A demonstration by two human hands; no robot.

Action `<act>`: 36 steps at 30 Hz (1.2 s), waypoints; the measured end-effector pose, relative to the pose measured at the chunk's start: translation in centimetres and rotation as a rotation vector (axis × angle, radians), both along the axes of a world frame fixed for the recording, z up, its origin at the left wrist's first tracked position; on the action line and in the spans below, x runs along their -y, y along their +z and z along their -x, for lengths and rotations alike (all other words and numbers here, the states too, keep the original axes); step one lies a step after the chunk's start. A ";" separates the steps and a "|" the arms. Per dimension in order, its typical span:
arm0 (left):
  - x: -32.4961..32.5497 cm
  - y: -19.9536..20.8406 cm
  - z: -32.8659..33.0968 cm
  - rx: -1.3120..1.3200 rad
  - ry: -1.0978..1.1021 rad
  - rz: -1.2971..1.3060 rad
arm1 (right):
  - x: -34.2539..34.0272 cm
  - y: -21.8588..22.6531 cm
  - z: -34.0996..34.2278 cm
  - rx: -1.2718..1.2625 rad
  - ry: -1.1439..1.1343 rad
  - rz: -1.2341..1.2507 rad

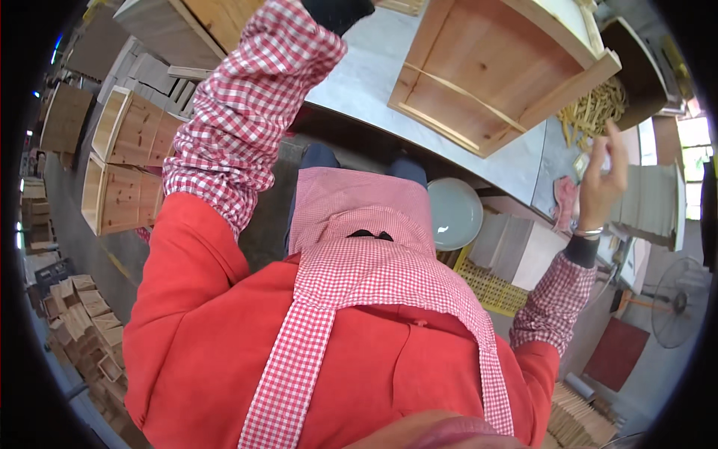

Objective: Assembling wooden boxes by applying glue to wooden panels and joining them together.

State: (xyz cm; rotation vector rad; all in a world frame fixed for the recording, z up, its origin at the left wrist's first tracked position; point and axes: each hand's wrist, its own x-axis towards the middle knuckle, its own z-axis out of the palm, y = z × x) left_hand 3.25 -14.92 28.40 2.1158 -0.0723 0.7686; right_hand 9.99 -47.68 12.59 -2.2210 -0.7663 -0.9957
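Observation:
My right hand (604,178) is raised at the right, beside the table edge. Its fingers point up and look apart, and I see nothing held in them. Just beyond the fingertips lies a heap of tangled yellowish rubber bands (597,108), spilling from a brown container (634,78). A light wooden box-like piece (479,67) rests on the pale table (359,67), its framed panel facing me. One thin tan band (464,95) is stretched across that panel. My left arm reaches up past the top edge, so only its dark cuff shows and the hand is out of sight.
Stacked wooden boxes (127,198) stand at the left, and wood pieces (90,322) are piled lower left. Below the table are a round pale stool seat (455,213) and a yellow crate (490,288). A stack of grey boards (649,198) and a fan (679,301) are at right.

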 end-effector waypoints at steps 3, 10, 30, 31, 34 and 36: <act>-5.8 -6.8 -4.1 0.673 -0.100 -0.494 | -5.5 6.5 1.3 0.164 0.123 -0.118; -5.7 -9.3 -7.4 0.703 -0.204 -0.240 | -7.7 8.1 -1.3 0.207 0.082 -0.167; -8.6 -10.4 -13.1 0.294 -0.344 0.961 | -9.6 9.0 0.7 0.102 -0.234 -0.103; -9.0 -10.6 -15.1 0.230 -0.260 1.048 | -9.6 9.7 1.4 -0.005 -0.283 -0.081; -8.4 -7.3 -17.2 0.099 -0.218 1.104 | -9.1 13.0 2.0 -0.260 -0.320 -0.062; -7.3 -8.0 -19.2 -0.026 -0.394 1.047 | -8.7 14.6 1.4 -0.484 -0.276 -0.066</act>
